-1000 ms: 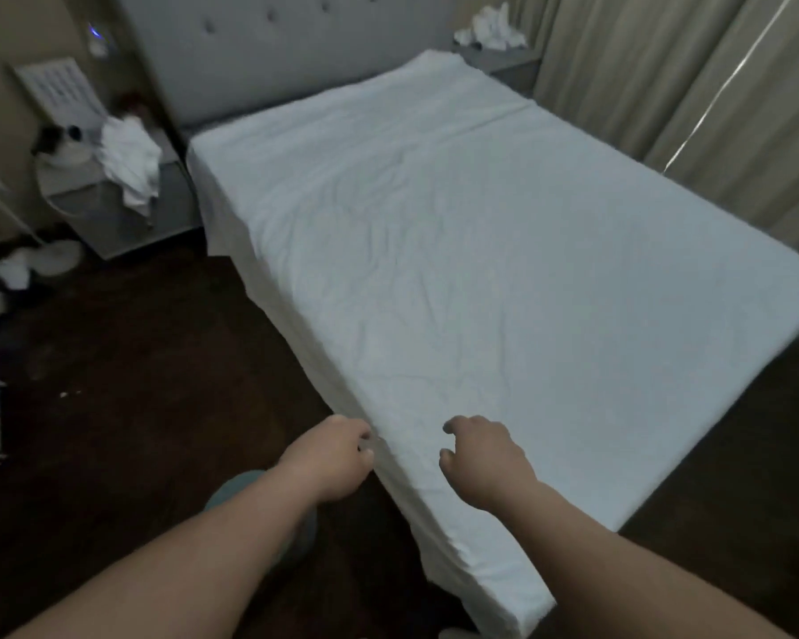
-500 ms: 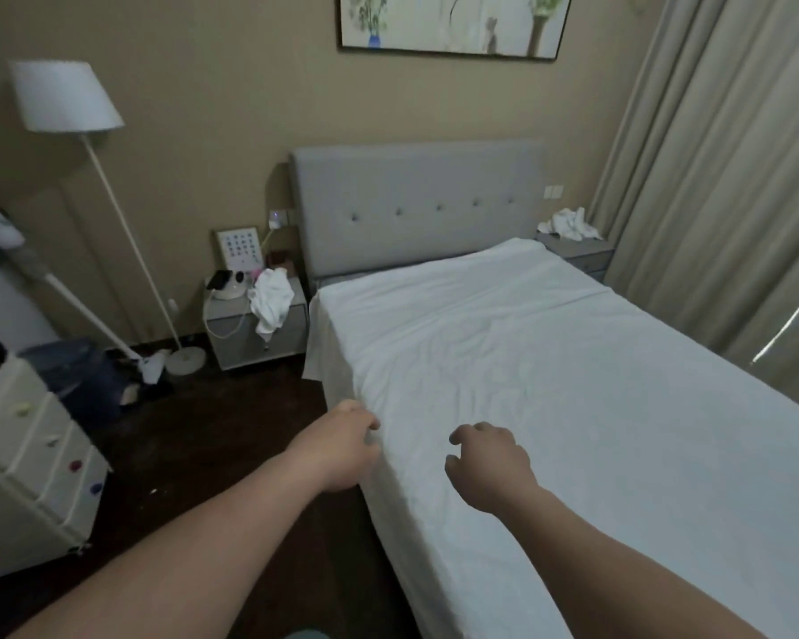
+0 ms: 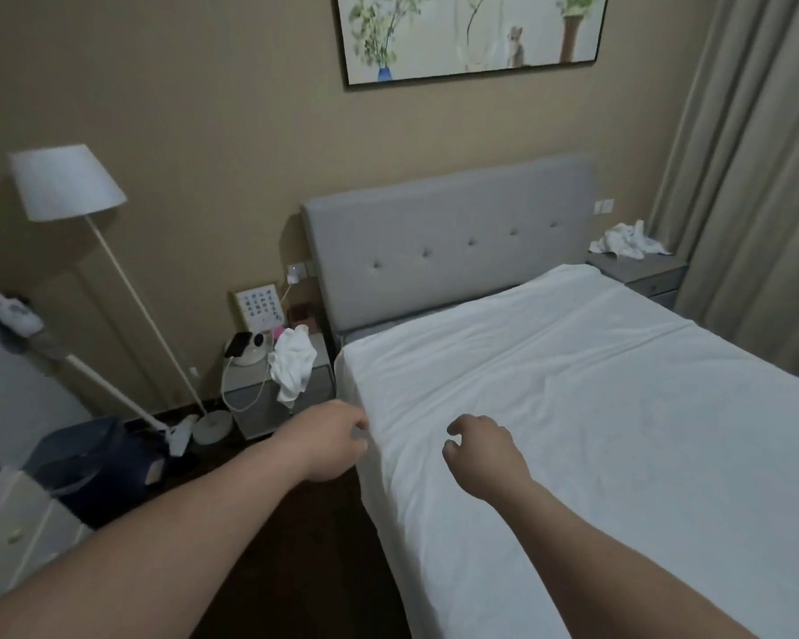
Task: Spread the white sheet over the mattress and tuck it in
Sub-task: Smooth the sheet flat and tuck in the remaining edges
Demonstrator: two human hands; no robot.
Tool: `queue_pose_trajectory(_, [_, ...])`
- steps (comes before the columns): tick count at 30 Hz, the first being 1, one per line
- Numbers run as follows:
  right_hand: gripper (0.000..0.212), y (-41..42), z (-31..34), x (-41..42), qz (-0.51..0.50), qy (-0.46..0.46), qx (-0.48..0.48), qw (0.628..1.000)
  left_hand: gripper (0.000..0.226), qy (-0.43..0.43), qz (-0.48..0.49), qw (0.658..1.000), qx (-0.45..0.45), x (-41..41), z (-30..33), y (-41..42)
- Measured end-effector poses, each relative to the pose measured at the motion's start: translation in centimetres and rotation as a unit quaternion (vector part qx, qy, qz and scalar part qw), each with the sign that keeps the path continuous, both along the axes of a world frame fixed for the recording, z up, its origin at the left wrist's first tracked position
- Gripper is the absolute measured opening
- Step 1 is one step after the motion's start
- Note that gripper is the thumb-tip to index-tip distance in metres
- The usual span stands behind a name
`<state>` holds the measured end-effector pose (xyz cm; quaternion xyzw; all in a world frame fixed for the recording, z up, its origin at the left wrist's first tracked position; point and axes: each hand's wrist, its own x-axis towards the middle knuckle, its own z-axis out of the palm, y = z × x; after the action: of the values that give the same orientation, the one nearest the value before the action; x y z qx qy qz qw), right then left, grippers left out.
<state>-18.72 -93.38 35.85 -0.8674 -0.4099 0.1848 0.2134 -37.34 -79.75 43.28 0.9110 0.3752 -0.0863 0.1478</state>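
The white sheet (image 3: 596,408) lies spread over the mattress, wrinkled in the middle, and hangs down the bed's near left side (image 3: 416,523). My left hand (image 3: 331,442) hovers at that left edge with its fingers loosely curled, the fingertips right beside the sheet's fold and holding nothing that I can see. My right hand (image 3: 483,451) floats just above the sheet near the same edge, fingers loosely curled and empty. At the head end a strip of grey bed base (image 3: 388,327) shows below the grey headboard (image 3: 448,242).
A grey nightstand (image 3: 273,398) with a white cloth and small items stands left of the bed, beside a leaning floor lamp (image 3: 65,182). A second nightstand (image 3: 637,274) with a cloth sits at the far right by the curtains (image 3: 757,200). Dark floor (image 3: 296,546) runs along the bed.
The view has lifted from the mattress to the headboard and wall. Both hands have moved along the bed's left edge toward the head end, keeping the same loosely curled shape.
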Motion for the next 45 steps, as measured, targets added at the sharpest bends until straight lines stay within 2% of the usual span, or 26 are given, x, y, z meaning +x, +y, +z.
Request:
queue_pose_trajectory(10, [0.043, 18.8, 0.7, 3.8, 0.035, 0.0, 0.004, 0.999, 0.035, 0.012, 0.003, 1.0, 0.004, 1.8, -0.1, 16.3])
queue_pose_trajectory(13, [0.042, 26.0, 0.3, 3.5, 0.038, 0.001, 0.015, 0.999, 0.029, 0.013, 0.001, 1.0, 0.001, 1.3, -0.5, 22.9])
queue_pose_trajectory(18, [0.039, 39.0, -1.7, 2.0, 0.029, -0.005, 0.018, 0.999, 0.033, 0.01, -0.005, 1.0, -0.01, 0.1, -2.9, 36.9])
queue_pose_trajectory(23, [0.039, 49.3, -2.6, 1.3, -0.005, 0.009, -0.019, 1.0, 0.033, 0.013, -0.024, 0.998, -0.061, 0.0, -3.7, 50.0])
queue_pose_trajectory(27, [0.038, 56.5, -3.3, 4.0, -0.032, 0.013, -0.037, 0.999, 0.04, 0.038, -0.053, 0.995, -0.076, 3.7, -5.3, 60.2])
queue_pose_trajectory(35, [0.031, 70.0, -8.8, 14.4, -0.101, 0.065, -0.058, 0.991, 0.029, 0.076, -0.133, 0.987, -0.053, 14.8, -11.7, 74.4])
queue_pose_trajectory(38, [0.03, 75.2, -12.0, 18.0, -0.108, 0.119, -0.068, 0.985, 0.031, 0.089, -0.125, 0.985, -0.076, 18.9, -14.0, 79.6])
queue_pose_trajectory(45, [0.023, 81.6, -16.0, 22.2, -0.153, 0.202, -0.098, 0.962, 0.031, 0.146, -0.141, 0.97, -0.131, 26.4, -19.6, 89.2])
